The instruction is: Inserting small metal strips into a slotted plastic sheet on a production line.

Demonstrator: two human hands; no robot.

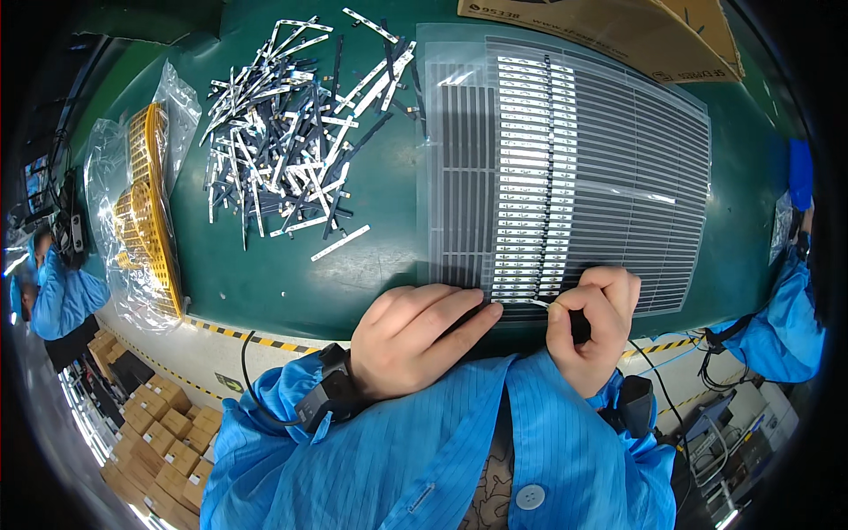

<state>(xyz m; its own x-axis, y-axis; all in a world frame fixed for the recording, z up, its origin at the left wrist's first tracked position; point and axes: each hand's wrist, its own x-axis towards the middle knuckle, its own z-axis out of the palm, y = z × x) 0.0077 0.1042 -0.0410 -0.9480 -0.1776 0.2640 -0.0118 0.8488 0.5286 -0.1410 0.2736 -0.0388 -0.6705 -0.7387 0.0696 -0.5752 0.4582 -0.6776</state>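
L hand (415, 340) flat on sheet (609, 150) – R hand (594, 329) pinching strip (528, 303); strip pile (291, 132) nearby.

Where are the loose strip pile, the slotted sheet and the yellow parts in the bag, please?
loose strip pile (287, 146): head view, middle of heap.
slotted sheet (636, 159): head view, bare right half.
yellow parts (150, 203): head view, long yellow edge.

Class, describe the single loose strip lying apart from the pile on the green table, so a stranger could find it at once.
Start at the green table and find the heap of loose strips at its upper left. Just below that heap, toward the big clear sheet, lies one pale strip at a slant. Unlike its neighbours, it touches no other strip.
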